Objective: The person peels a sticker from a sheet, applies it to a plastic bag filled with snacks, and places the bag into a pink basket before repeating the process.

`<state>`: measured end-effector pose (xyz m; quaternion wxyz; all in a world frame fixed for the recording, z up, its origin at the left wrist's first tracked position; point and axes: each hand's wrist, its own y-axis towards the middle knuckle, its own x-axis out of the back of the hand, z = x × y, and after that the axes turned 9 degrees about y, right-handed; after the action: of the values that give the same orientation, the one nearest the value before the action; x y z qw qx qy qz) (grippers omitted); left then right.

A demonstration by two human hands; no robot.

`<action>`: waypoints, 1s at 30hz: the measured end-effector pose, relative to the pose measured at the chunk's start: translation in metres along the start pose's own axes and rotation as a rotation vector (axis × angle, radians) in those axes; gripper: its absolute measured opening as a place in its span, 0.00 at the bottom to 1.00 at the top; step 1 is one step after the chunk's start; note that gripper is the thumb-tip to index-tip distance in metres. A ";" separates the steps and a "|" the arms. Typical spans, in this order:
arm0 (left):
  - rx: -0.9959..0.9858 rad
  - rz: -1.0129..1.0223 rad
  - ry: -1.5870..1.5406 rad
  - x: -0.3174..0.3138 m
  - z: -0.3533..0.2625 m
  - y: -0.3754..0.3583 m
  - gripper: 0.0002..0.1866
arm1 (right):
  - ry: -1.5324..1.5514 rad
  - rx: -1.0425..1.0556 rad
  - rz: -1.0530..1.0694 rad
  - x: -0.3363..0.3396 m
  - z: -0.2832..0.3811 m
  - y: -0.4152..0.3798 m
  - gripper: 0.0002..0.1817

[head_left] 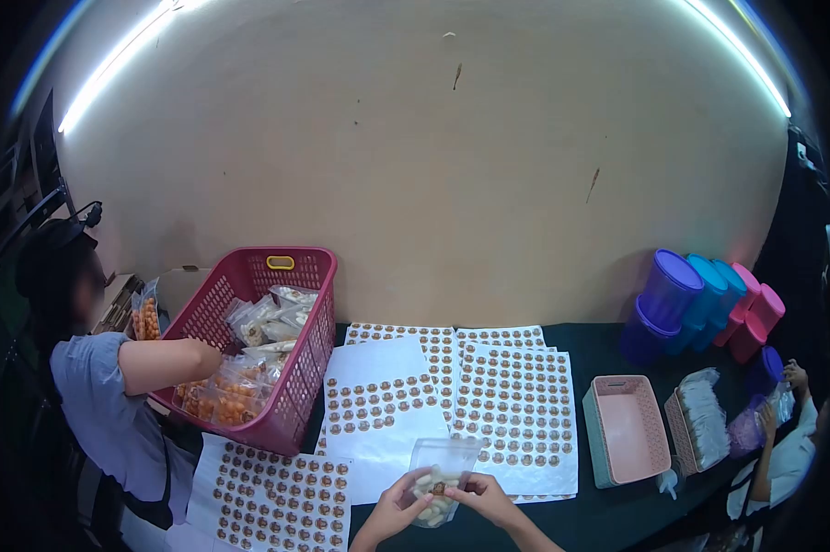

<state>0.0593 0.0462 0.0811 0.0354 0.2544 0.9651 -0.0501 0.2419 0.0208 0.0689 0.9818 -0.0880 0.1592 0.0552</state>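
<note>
A clear plastic pouch (445, 453) with pale, oblong pieces inside is held upright low in the view, over the table's near side. My left hand (397, 508) grips its left edge, the thumb on the front. On the right edge my right hand (486, 500) is closed, its thumb also lying on the front. Between both thumbs a small round brown sticker (439, 488) shows on the pouch. Just behind lie white sheets of round brown stickers (516, 405), one partly bare sheet (378, 354) among them. Another sticker sheet (282, 492) lies left of my hands.
At left, a maroon basket (311, 368) holds filled pouches (240, 386); a co-worker (125, 405) reaches into it. To the right stand a pink-lined basket (628, 428), a basket of clear bags (703, 419) and stacked coloured tubs (677, 276). Another person (783, 451) handles bags at far right.
</note>
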 end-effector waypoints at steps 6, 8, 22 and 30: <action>-0.083 -0.188 0.023 0.004 0.001 0.000 0.12 | -0.307 0.031 0.079 -0.007 -0.013 -0.011 0.17; -0.066 -0.213 -0.021 0.001 -0.003 -0.004 0.10 | -0.339 0.168 0.039 -0.015 0.011 -0.016 0.23; -0.121 0.025 0.706 0.015 -0.011 -0.019 0.09 | -0.536 0.414 0.169 -0.033 0.024 -0.008 0.12; -0.171 -0.100 0.696 0.037 -0.030 -0.030 0.10 | -0.610 0.474 0.090 -0.042 0.023 -0.011 0.10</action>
<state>0.0114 0.0416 0.1103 -0.2766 0.2051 0.9313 0.1185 0.2104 0.0109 0.1054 0.9737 0.1689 -0.1282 0.0833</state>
